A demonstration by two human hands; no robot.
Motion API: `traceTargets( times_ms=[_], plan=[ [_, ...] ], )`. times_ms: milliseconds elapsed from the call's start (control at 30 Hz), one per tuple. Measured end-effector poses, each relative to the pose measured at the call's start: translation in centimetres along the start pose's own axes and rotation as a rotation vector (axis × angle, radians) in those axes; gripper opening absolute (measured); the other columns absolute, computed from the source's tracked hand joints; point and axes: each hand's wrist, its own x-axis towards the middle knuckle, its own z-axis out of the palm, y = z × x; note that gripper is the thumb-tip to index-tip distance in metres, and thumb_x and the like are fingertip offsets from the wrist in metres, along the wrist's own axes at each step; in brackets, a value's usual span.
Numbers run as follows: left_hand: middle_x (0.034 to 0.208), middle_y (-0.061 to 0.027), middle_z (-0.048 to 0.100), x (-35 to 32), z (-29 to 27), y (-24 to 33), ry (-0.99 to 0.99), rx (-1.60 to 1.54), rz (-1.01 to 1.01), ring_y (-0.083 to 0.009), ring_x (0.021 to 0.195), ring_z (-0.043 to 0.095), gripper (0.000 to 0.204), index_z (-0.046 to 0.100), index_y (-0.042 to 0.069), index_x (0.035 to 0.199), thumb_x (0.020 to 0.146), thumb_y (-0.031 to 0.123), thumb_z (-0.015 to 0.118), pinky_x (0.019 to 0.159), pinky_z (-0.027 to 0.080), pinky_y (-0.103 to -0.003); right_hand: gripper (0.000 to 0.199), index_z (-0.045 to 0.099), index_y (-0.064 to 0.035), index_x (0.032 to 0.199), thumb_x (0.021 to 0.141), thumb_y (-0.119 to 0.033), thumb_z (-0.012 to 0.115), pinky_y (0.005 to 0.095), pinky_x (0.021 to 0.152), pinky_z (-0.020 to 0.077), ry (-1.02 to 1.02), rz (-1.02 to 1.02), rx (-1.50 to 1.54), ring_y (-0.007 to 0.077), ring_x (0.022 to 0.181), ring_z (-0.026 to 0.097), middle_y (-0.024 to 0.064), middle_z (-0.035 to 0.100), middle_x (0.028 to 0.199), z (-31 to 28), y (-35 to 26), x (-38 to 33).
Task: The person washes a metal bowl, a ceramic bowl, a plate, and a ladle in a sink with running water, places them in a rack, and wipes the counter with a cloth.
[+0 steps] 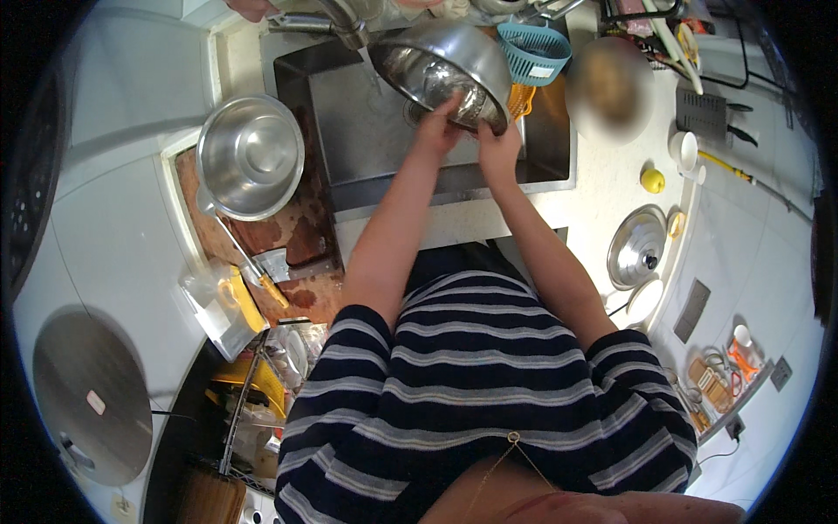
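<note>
Both hands, left hand (436, 122) and right hand (497, 144), have their grip clamped on the tilted steel bowl (445, 70) over the sink (367, 131), under running tap (345, 26); washing seems midway, rinsing remains. Another bowl (250, 155) waits on the counter (602, 175).

Both bare forearms are stretched forward and upward from the lower middle of the view, converging toward the top centre. The left hand (436, 122) is raised slightly higher than the right; its fingers are curled forward and pressed down at the tips, the back of the hand being turned toward the camera. The right hand (496, 144) is set just beside it, to the right of the left fingers, with its fingers bent and closed in a grip, thumb side inward. The wrists are kept nearly straight, the elbows spread apart.
</note>
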Motion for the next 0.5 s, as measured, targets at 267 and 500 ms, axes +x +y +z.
traceTargets(
  times_ms=[267, 500],
  plan=[
    [0.096, -0.0102, 0.072, -2.7, 2.2, 11.1, 0.186, 1.655, 0.826, -0.0228, 0.088, 0.069, 0.037, 0.067, 0.011, 0.119, 0.085, 0.022, 0.073, 0.077, 0.053, -0.035, 0.055, 0.051, -0.0005, 0.130, 0.079, -0.015, 0.063, 0.0508, 0.081, 0.0509, -0.287, 0.059, -0.730, 0.0449, 0.092, 0.064, 0.0280, 0.066, 0.098, -3.1, 2.2, 2.5],
    [0.094, -0.0081, 0.070, -5.4, -2.1, 14.6, 0.304, 1.357, 0.552, -0.0219, 0.084, 0.068, 0.043, 0.064, 0.011, 0.122, 0.085, 0.029, 0.071, 0.076, 0.054, -0.038, 0.043, 0.055, 0.0035, 0.121, 0.082, -0.016, 0.060, 0.0430, 0.065, 0.0612, -0.479, 0.439, -0.122, 0.0345, 0.078, 0.071, 0.0233, 0.069, 0.093, -1.3, 1.8, 5.3]
  ],
)
